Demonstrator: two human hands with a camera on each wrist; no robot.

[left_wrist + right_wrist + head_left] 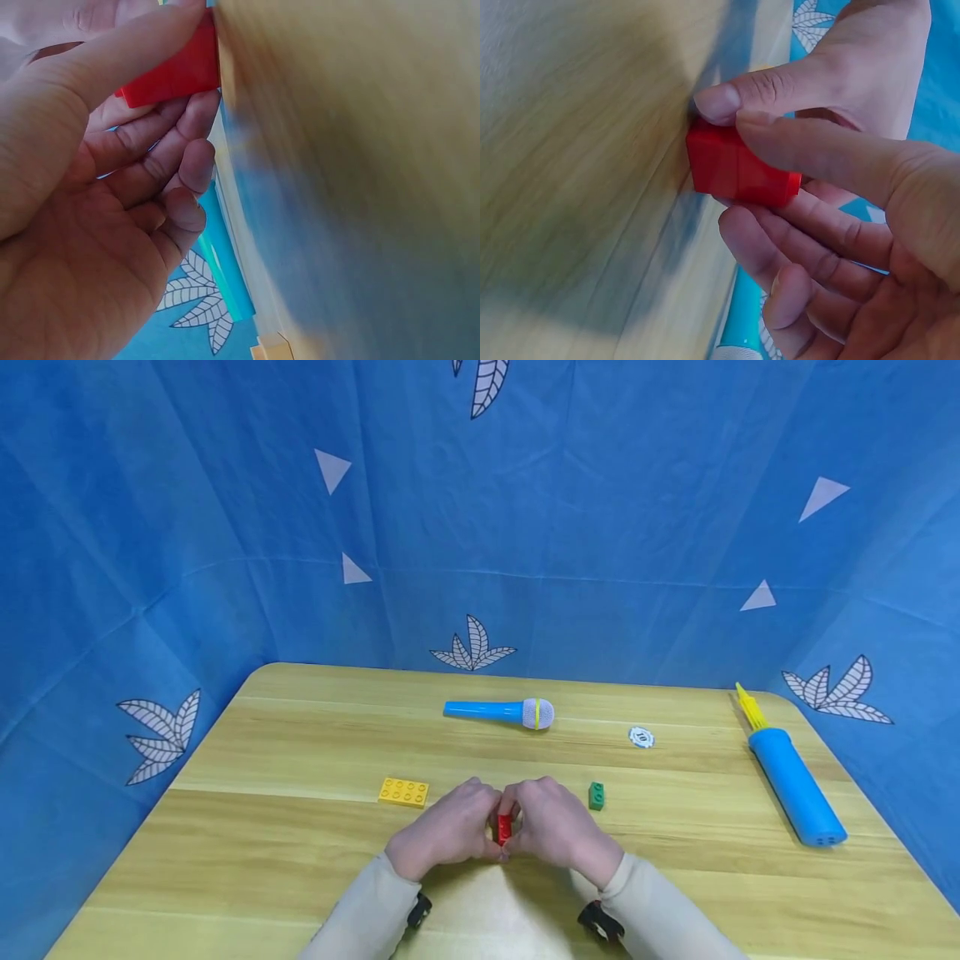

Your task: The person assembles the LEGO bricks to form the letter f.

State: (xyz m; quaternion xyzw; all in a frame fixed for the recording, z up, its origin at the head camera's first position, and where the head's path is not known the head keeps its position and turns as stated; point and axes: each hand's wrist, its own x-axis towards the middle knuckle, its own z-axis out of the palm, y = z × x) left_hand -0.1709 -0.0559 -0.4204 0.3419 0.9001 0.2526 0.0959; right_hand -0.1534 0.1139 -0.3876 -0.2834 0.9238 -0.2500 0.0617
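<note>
Between both hands, near the front middle of the table, is a red toy building block (pixel 505 829). A seam runs across its side in the right wrist view, where the red block (pixel 735 165) looks like two bricks stacked; I cannot tell for sure. My left hand (pixel 453 827) pinches it from the left with thumb and fingers. From the right, my right hand (pixel 555 827) pinches it too, the thumbs close together. A yellow eight-stud brick (pixel 403 792) lies left of the hands, and a small green brick (pixel 596 796) lies to their right.
Behind the hands lies a blue toy microphone (pixel 487 712). A white and blue poker chip (pixel 641 737) is at the back right. Along the right edge lies a blue balloon pump (pixel 798 789) with a yellow nozzle. A blue patterned cloth (pixel 637 527) hangs behind the wooden table (pixel 247 827).
</note>
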